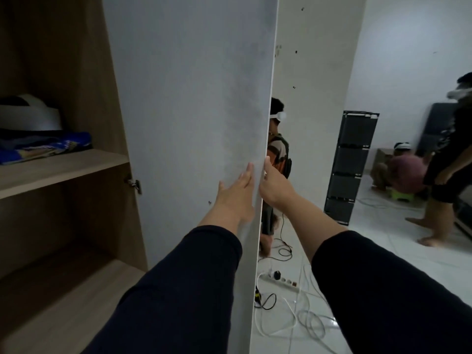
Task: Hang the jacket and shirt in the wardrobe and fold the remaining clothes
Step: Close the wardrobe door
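Head view. Your 2 hands meet at the free edge of the open wardrobe door [189,111], a pale grey panel that stands upright across the middle of the view. Your left hand [236,198] lies flat against the inner face of the door, fingers straight and together, clasping nothing. Your right hand [274,186] wraps the door's edge from the outer side, thumb [267,162] up along the edge; its fingers are hidden behind the panel (so the hold on the edge is read from the palm and thumb alone). Both forearms wear dark navy sleeves [194,277].

Left of the door, the wardrobe [76,60] shows a wood-toned interior with an upper shelf [63,167] and a lower shelf board [76,302]. On the upper shelf rests a folded blue patterned cloth [48,148], with a white rounded object [33,116] on top of it. A metal hinge [134,183] sits on the door's inner face below that shelf. Neither the jacket nor the shirt can be seen in this view.

Right of the door, the white tiled floor [383,251] carries a white power strip [279,278] and tangled cables [306,320]. A dark fabric drawer tower [353,164] stands against the far wall. 3 other people are in the room: 1 just behind the door, 1 crouched far off, 1 standing at the right edge.
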The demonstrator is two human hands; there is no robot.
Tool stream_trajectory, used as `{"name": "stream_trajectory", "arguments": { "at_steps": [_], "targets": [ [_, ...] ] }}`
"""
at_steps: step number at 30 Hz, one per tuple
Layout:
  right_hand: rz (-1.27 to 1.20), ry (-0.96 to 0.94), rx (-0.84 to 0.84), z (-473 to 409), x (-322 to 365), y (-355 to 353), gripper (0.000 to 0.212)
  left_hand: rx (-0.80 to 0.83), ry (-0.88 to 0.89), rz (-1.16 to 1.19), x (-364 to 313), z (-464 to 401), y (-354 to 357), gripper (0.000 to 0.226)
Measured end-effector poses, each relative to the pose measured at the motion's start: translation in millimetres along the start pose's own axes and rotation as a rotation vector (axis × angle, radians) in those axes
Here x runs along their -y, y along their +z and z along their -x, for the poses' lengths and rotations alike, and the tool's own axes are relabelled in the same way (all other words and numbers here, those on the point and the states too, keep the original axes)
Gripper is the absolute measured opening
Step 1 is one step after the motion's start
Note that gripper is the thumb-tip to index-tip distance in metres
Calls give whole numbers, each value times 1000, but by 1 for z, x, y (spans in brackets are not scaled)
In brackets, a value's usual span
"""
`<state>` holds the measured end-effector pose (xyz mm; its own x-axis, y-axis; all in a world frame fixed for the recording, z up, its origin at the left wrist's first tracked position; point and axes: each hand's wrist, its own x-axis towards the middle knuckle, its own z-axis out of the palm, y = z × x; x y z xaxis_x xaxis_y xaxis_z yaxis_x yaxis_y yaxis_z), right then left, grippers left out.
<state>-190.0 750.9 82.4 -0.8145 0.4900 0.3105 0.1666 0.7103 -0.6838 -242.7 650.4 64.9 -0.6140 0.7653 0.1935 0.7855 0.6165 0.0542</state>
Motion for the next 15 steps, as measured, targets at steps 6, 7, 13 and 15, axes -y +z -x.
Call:
{"name": "stream_trajectory", "arguments": {
  "at_steps": [6, 7, 13, 15],
  "targets": [
    [134, -70, -33, 8, -3, 0, 70, 6, -14, -50, 11, 10, -11, 80],
    [194, -82, -52, 13, -2, 1, 71, 11, -33, -60, 16, 16, -14, 79],
    [553, -154, -62, 49, 28, 23, 77, 25, -174, -71, 52, 69, -30, 74],
    [573, -195, 20, 57, 43, 37, 76, 29, -225, -75, 64, 91, -35, 74]
  ]
}}
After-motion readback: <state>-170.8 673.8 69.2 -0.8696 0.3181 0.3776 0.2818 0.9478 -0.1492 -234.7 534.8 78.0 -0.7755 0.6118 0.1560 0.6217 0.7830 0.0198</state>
